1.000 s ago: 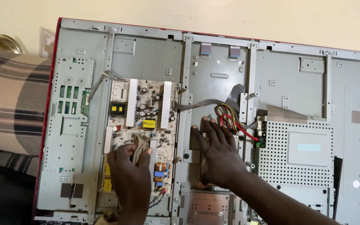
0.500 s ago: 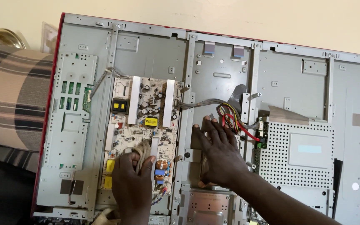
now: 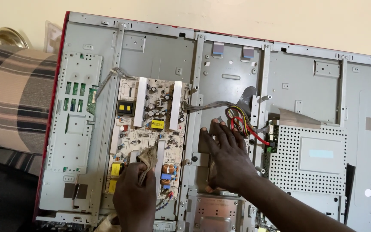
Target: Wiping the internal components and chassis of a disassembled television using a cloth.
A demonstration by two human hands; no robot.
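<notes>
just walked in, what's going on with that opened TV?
A person has a flat TV chassis lying back-side up, cover off. The left hand presses a tan cloth onto the power board. The right hand rests flat on the metal frame beside the coloured wire bundle.

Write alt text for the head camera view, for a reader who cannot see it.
A person's left hand presses a beige cloth onto the circuit board of an opened flat-screen television, while the right hand lies flat on the grey metal chassis beside a bundle of coloured wires. The set rests on a striped cushion.
</notes>
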